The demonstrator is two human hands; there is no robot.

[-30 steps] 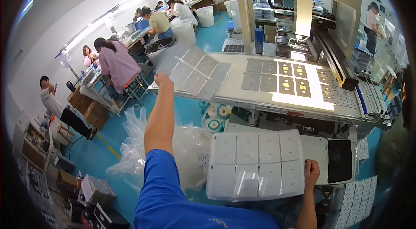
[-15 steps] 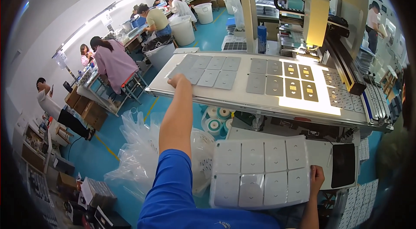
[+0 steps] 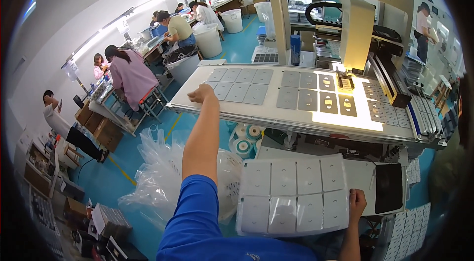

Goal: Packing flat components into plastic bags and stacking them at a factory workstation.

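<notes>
My left hand [image 3: 201, 93] is over the near left end of the white machine bed [image 3: 183, 94], its fingers loosely bent and nothing visible in them. Just beyond it, a group of grey rounded cards [image 3: 238, 92] lies flat in two rows. My right hand [image 3: 357, 204] grips the right edge of a clear-filmed sheet of pale grey cards [image 3: 295, 197], which is held low in front of my body. The cards on this sheet carry small chevron marks. Whether it is one sheet or a stack, I cannot tell.
A machine head [image 3: 354, 39] stands over brightly lit cards [image 3: 328, 102] on the bed's right half. Crumpled clear plastic bags [image 3: 160, 177] and tape rolls [image 3: 243, 146] are below. A black mat [image 3: 388, 188] lies at right. Several people work at benches behind.
My left hand has let go of the corner of the grey cards, which now lie flat, and moved slightly toward me. The machine head has shifted over the lit cards. My right hand keeps its hold.
</notes>
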